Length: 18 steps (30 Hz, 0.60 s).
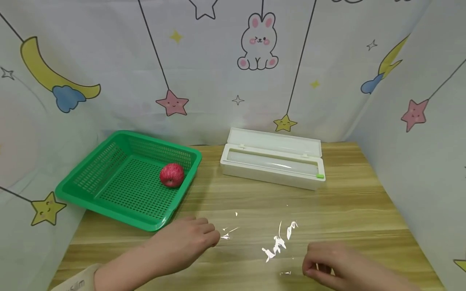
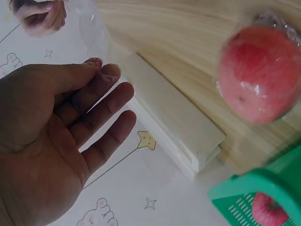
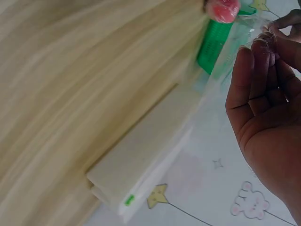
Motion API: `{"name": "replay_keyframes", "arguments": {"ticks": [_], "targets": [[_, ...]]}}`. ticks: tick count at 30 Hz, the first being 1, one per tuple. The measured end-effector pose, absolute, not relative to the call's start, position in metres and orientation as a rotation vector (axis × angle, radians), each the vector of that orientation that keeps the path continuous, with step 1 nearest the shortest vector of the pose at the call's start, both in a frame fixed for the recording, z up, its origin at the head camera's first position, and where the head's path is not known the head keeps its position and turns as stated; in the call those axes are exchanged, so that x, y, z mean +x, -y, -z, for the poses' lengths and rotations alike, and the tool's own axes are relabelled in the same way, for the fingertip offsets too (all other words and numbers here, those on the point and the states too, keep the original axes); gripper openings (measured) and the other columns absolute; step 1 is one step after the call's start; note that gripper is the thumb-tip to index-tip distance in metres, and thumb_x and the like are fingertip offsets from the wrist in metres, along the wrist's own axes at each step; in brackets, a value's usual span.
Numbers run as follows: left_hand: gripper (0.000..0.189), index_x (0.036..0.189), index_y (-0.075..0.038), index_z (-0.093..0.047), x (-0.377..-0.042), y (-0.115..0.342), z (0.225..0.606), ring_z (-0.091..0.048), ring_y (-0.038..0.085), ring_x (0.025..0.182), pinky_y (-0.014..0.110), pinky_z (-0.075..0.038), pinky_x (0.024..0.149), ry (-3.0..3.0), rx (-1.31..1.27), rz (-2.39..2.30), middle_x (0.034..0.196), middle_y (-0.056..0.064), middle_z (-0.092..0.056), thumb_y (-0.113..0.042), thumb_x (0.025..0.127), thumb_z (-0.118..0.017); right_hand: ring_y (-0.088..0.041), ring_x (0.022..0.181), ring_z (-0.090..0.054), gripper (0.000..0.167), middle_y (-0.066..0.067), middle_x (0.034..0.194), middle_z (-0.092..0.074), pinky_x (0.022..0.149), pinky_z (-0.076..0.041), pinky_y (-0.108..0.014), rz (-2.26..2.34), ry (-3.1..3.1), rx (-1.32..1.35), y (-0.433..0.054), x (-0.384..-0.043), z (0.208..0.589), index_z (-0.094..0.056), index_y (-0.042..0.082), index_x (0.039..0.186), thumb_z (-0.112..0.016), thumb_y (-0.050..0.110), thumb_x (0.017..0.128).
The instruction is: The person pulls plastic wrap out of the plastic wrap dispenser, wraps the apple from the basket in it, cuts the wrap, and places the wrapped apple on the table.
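A clear sheet of cling film (image 1: 278, 244), visible mostly by its white glints, spans the space between both hands over the table. My left hand (image 1: 189, 242) pinches one edge of it between thumb and index finger; the other fingers stay loosely extended in the left wrist view. On the opposite side, my right hand (image 1: 333, 262) pinches the film, bunched at the fingertips in the right wrist view. A red apple wrapped in film (image 2: 261, 73) shows in both wrist views, outside the head view. Beyond the hands stands a white cling film dispenser (image 1: 269, 176), lid raised.
A green plastic basket (image 1: 109, 212) stands at the left of the wood-grain table (image 1: 356, 202), with an unwrapped red apple (image 1: 172, 175) inside. The dispenser carries a green slider (image 1: 320, 176) at its right end. Printed white curtains (image 1: 211, 72) enclose the back and sides.
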<state>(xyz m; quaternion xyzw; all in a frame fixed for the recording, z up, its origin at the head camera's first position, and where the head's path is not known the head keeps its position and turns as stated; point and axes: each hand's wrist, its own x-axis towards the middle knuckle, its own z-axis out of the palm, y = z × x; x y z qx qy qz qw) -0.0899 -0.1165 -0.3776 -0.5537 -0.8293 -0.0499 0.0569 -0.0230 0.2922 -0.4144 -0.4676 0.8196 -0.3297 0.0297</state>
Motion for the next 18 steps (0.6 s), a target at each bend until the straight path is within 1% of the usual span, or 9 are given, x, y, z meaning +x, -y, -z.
{"name": "replay_keyframes", "arguments": {"ticks": [2, 4, 8, 11, 18], "targets": [[0.023, 0.091, -0.023, -0.064, -0.088, 0.115, 0.383, -0.054, 0.004, 0.075, 0.018, -0.041, 0.062, 2.53, -1.677, 0.108, 0.08, -0.015, -0.06, -0.007, 0.089, -0.081, 0.01, 0.083, -0.052, 0.028, 0.019, 0.09, -0.058, 0.072, -0.043, -0.003, 1.005, -2.533, -1.458, -0.293, -0.024, 0.423, -0.064, 0.03, 0.102, -0.076, 0.005, 0.099], [0.024, 0.09, -0.023, -0.063, -0.086, 0.114, 0.39, -0.052, 0.004, 0.073, 0.02, -0.041, 0.063, 2.531, -1.675, 0.069, 0.078, -0.014, -0.056, -0.006, 0.088, -0.08, 0.009, 0.084, -0.053, 0.027, 0.019, 0.09, -0.059, 0.072, -0.044, -0.005, 1.012, -2.513, -1.416, -0.294, -0.023, 0.43, -0.065, 0.03, 0.102, -0.075, 0.006, 0.099], [0.025, 0.088, -0.021, -0.059, -0.082, 0.11, 0.404, -0.052, 0.006, 0.072, 0.023, -0.045, 0.067, 2.495, -1.676, -0.036, 0.075, -0.012, -0.051, -0.006, 0.085, -0.079, 0.01, 0.084, -0.052, 0.025, 0.019, 0.091, -0.061, 0.07, -0.046, -0.007, 1.026, -2.47, -1.332, -0.298, -0.023, 0.445, -0.067, 0.028, 0.101, -0.075, 0.004, 0.099], [0.023, 0.09, -0.022, -0.06, -0.079, 0.107, 0.415, -0.056, 0.008, 0.076, 0.024, -0.047, 0.069, 2.473, -1.683, -0.133, 0.079, -0.011, -0.055, -0.01, 0.085, -0.08, 0.011, 0.082, -0.052, 0.024, 0.018, 0.091, -0.063, 0.069, -0.045, -0.005, 0.999, -2.48, -1.352, -0.299, -0.024, 0.46, -0.068, 0.025, 0.099, -0.076, 0.003, 0.096], [0.015, 0.097, -0.024, -0.066, -0.069, 0.103, 0.44, -0.061, 0.008, 0.081, 0.022, -0.048, 0.069, 2.382, -1.666, -0.35, 0.087, -0.011, -0.063, -0.023, 0.088, -0.079, 0.012, 0.08, -0.053, 0.025, 0.016, 0.088, -0.063, 0.069, -0.042, -0.002, 0.933, -2.524, -1.451, -0.299, -0.024, 0.486, -0.07, 0.023, 0.096, -0.081, 0.002, 0.089]]}}
